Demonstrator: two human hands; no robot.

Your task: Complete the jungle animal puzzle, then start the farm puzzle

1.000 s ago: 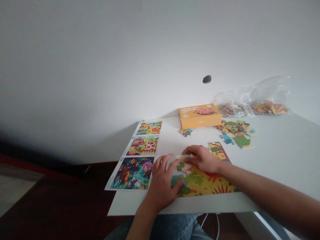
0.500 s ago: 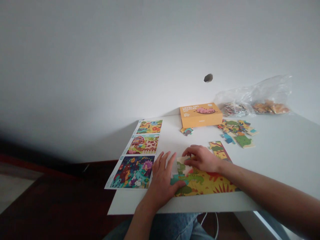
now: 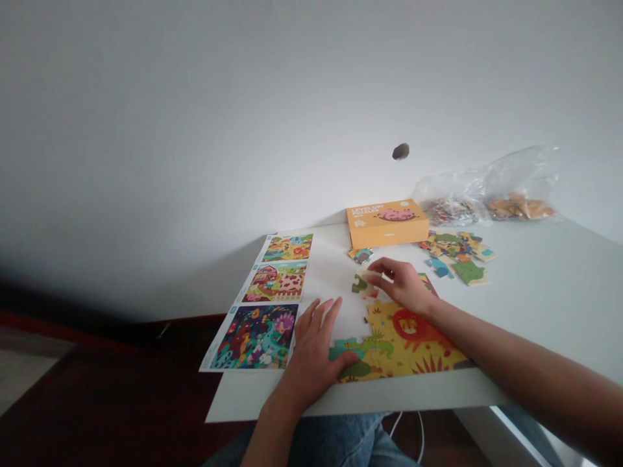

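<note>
Right hand pinches jigsaw piece by edge; left hand splayed, gripping nothing, thumb at part-built lion jigsaw: light pressure steadies best.

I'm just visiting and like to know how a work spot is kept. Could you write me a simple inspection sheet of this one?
Surface: white table, smooth-looking.
Work things: partly joined puzzle near the front edge; pile of pieces farther back on the right; lone piece near the box's front left corner.
Clutter: box by the wall; two clear bags right of it; picture sheet overhanging the left edge.
Hands: left hand spread at the puzzle's left end; right hand pinching a tree-printed piece.
Cables: white cable below the front edge, ends hidden.
Surroundings: pale wall with a hole; dark floor.
</note>
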